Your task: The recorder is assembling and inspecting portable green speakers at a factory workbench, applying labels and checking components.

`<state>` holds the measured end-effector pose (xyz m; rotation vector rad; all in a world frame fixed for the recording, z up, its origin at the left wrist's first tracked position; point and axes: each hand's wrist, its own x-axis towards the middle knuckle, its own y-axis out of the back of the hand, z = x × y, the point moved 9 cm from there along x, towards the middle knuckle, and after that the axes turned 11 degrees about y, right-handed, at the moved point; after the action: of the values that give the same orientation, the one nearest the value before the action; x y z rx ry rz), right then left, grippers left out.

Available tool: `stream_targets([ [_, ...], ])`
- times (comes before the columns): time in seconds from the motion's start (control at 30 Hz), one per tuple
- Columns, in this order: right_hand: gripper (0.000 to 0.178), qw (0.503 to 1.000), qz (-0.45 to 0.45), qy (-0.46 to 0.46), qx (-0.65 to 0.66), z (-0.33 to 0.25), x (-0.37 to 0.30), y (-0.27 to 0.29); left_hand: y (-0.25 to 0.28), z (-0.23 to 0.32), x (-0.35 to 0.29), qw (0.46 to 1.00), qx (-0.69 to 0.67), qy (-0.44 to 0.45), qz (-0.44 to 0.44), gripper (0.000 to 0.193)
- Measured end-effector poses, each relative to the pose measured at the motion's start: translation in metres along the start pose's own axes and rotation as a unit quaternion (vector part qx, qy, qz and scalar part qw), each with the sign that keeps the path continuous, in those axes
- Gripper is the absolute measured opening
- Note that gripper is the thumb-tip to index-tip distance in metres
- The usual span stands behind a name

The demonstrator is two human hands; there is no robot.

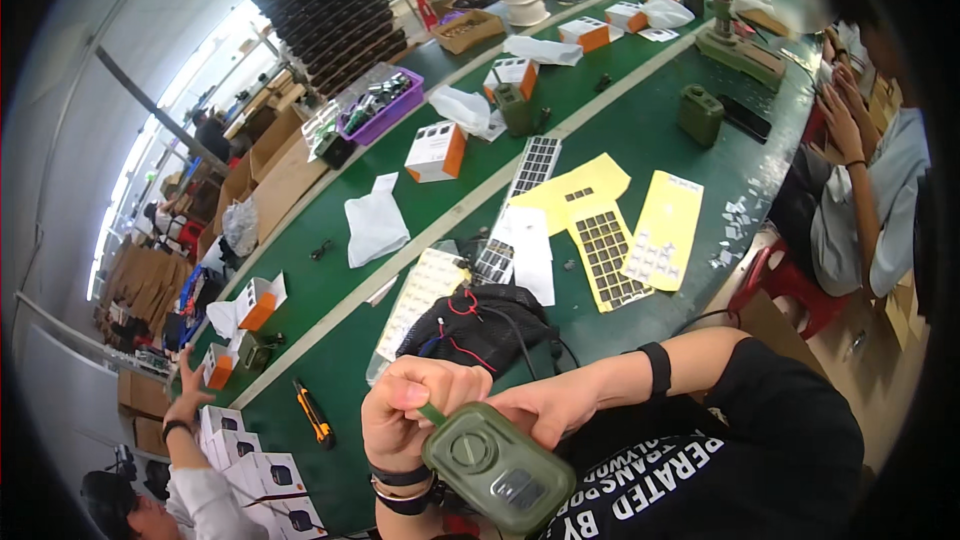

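An olive-green rounded device, with a round dial on its face and a small dark window, is held up close in front of me. My left hand is closed at its top corner, pinching a short green strap. My right hand grips the upper right edge of the body, its fingers partly hidden behind it. Just beyond my hands lies a black mesh pouch with red cords. Sheets of yellow stickers and dark-label sheets spread across the green table.
An orange-handled cutter lies left of my hands. White-and-orange boxes, a purple bin and more green devices stand farther off. At lower left a co-worker's arm reaches past stacked white boxes; another person sits at right.
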<state>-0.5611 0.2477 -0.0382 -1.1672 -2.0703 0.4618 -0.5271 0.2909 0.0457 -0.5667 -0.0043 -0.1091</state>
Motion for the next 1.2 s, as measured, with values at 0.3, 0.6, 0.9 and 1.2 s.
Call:
stream_targets([
  [0.3, 0.081, 0.938, 0.244, 0.216, -0.119, -0.055, -0.046, 0.007, -0.016, 0.014, -0.037, 0.889, 0.259, -0.203, 0.319, 0.039],
  [0.6, 0.092, 0.829, 0.367, 0.340, -0.251, -0.085, -0.070, -0.010, -0.061, -0.018, -0.055, 0.699, 0.487, -0.387, 0.353, 0.066],
  [0.9, 0.073, 0.842, 0.294, 0.299, -0.339, -0.104, -0.071, -0.027, -0.026, -0.003, -0.058, 0.770, 0.323, -0.318, 0.450, 0.064],
  [1.2, 0.086, 0.826, 0.300, 0.194, -0.436, -0.111, -0.069, -0.011, 0.017, -0.022, -0.033, 0.901, 0.097, -0.177, 0.385, 0.051],
])
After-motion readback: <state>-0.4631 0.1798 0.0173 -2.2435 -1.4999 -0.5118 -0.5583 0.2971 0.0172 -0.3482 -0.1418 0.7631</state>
